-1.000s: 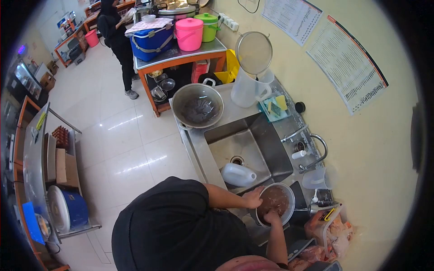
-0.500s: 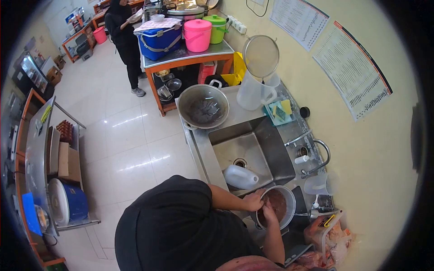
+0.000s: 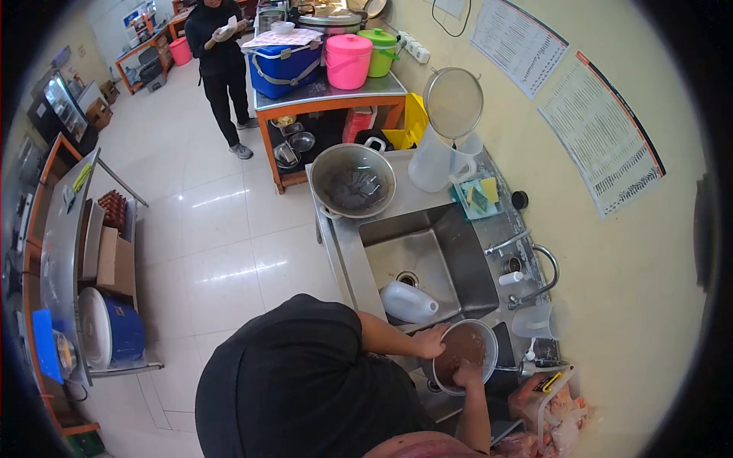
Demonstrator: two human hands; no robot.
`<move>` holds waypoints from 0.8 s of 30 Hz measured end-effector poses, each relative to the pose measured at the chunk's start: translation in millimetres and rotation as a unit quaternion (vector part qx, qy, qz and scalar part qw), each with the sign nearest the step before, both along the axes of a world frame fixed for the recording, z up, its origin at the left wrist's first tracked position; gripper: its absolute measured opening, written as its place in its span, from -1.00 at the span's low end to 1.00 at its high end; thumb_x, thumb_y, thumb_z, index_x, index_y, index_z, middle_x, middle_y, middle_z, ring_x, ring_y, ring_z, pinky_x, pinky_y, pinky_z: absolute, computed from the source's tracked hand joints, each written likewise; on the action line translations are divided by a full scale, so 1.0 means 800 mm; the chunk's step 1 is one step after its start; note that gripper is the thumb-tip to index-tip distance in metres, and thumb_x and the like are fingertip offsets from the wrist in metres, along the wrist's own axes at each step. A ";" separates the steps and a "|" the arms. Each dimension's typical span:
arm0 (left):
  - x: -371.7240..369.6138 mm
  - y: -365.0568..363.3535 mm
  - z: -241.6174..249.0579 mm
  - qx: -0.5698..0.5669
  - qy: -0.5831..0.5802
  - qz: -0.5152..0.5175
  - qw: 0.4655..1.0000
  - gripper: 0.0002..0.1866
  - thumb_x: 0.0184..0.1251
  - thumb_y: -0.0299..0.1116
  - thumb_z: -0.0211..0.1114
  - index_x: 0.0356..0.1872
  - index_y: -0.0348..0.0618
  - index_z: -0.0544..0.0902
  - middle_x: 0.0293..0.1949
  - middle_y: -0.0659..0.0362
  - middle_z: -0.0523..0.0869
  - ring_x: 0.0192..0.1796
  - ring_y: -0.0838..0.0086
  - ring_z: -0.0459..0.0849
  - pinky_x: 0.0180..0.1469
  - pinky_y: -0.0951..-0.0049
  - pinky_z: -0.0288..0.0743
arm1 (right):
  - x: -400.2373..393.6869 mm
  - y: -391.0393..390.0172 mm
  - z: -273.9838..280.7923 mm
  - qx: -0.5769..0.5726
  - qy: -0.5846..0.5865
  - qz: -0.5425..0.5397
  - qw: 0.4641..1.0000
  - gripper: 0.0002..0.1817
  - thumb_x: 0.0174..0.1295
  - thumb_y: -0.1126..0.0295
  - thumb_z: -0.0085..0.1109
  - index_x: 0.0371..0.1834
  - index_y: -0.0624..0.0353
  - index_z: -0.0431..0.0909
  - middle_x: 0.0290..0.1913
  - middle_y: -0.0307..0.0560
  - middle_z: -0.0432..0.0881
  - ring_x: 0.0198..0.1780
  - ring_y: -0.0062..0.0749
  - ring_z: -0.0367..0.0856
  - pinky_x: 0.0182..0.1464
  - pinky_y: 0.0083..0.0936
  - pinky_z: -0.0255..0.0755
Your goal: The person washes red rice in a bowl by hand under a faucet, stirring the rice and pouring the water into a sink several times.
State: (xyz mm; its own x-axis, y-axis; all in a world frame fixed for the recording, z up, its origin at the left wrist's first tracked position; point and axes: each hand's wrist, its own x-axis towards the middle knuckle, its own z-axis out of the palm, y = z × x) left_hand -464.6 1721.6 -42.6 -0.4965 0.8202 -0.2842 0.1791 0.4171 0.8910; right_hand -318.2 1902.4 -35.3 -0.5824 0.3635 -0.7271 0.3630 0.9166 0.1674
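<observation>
A round, pale translucent tub [image 3: 489, 345] stands over the sink's near basin, with a reddish-brown mass [image 3: 462, 347] inside that I cannot identify. My left hand [image 3: 431, 340] grips the tub's left rim, its fingers closed over the edge. My right hand [image 3: 467, 374] reaches over the near rim into the brown mass; its fingertips are hidden there. Beside the left forearm, a whitish plastic jug [image 3: 409, 301] lies on its side in the other basin [image 3: 435, 259].
A large two-handled pan [image 3: 353, 180] sits on the counter beyond the sink. A curved faucet [image 3: 544, 271] rises along the wall side. Near my right arm is a clear container of orange-pink packets [image 3: 546, 404]. A person in black [image 3: 221, 69] stands by the far table.
My hands were close together at the tub's left side; now they are apart, the left on the rim and the right lower in the brown mass. The view has shifted slightly.
</observation>
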 end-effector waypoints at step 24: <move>0.006 0.011 -0.032 0.030 0.022 0.022 0.999 -0.26 0.19 -0.26 0.09 0.43 -0.15 0.10 0.39 -0.11 0.26 0.32 -0.02 0.39 0.33 0.06 0.30 | 0.004 -0.040 0.019 -0.008 0.064 0.016 0.998 -0.46 0.27 0.19 -0.03 0.28 0.21 0.42 0.33 0.30 0.35 0.38 0.18 0.27 0.36 -0.17 0.20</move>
State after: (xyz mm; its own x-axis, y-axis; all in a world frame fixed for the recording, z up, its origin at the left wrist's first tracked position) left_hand -460.0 1730.7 -68.2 -0.5430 0.8124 -0.2124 0.2005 0.3711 0.9067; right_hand -314.9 1870.3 -20.1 -0.6815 0.3329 -0.6517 0.3519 0.9299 0.1071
